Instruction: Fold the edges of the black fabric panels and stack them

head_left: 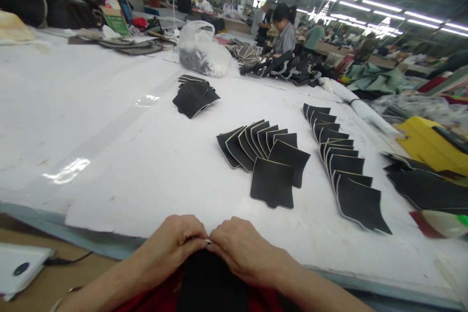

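Note:
At the table's near edge, a black leather-like panel [214,285] hangs from both my hands. Its pale top edge is pinched between the fingertips of my left hand [181,236] and my right hand [241,248], which nearly touch each other. Both hands are closed, and the fingers partly hide that edge. Just beyond them lies a fanned group of similar black panels [272,183] with pale edges. A long overlapping row of such panels [358,202] runs along the right. Farther back on the left sits a small pile of black pieces [193,97].
The white tabletop [109,131] spreads in front of me. A clear plastic bag [203,48] and a heap of black straps [285,68] stand at the back. To the right are a yellow object [431,146] and dark flat pieces [427,185]. A white device [24,268] lies lower left. Other people work beyond.

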### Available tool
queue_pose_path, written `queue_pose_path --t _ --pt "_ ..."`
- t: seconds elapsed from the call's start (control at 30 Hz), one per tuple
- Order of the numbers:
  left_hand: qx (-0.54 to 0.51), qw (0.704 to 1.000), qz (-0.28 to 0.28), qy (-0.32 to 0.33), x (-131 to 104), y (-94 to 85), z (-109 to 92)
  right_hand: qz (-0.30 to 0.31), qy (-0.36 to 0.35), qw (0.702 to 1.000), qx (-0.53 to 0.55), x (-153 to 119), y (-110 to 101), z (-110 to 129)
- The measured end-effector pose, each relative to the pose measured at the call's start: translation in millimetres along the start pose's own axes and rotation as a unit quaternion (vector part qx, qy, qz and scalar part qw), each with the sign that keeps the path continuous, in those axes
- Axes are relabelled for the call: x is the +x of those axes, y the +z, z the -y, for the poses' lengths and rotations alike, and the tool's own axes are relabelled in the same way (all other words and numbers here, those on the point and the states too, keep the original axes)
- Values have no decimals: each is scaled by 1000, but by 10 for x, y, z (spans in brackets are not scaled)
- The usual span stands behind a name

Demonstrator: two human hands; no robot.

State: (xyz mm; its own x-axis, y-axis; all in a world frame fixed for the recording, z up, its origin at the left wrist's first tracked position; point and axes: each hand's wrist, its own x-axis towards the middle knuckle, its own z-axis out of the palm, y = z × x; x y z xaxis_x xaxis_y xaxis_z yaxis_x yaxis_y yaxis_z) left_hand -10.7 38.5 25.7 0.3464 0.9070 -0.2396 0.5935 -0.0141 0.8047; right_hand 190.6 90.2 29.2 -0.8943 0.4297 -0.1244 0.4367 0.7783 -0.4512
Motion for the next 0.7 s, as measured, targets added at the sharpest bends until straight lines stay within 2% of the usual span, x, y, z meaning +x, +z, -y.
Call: queue_pose_path --t 0.2,0.3,0.47,0.7 --pt "22 999 -33 8 -5 57 -13 -12 -10 1000 -22 -15 96 -34" --pt "-13 1000 -13 0 -22 26 -3 -17 -8 1000 -15 -53 96 -72" --pt "-101 993 18 -57 -83 -67 75 -16 4 1000 -7 -45 51 -59" --pt "-55 998 -6 -28 -97 -3 26 -1 -12 1000 -29 106 21 67"
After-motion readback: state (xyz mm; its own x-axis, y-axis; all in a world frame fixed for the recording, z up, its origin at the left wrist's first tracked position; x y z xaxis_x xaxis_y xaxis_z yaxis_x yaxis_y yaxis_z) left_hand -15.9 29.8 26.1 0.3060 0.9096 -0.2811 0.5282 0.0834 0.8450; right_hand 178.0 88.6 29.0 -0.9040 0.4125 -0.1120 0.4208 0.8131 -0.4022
